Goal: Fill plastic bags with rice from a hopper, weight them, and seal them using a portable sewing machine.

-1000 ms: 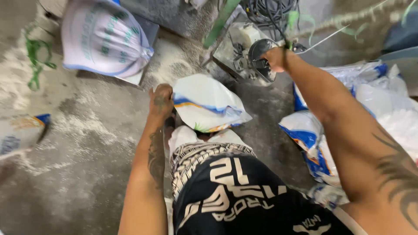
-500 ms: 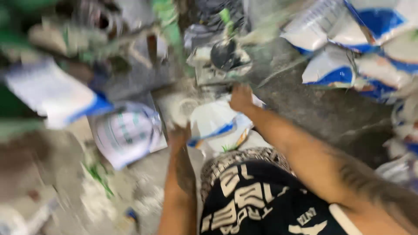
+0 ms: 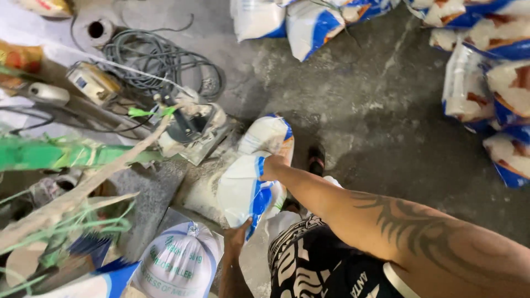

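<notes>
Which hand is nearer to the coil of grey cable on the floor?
Left. The left hand grips the lower end of the white and blue plastic bag, on the side toward the grey cable coil. The right hand holds the bag's far side.

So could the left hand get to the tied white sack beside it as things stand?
Probably yes. The left hand grips the lower edge of the white-and-blue bag, and the tied white sack lies just beside it on the floor with nothing between them. It would have to let go of the bag first.
</notes>
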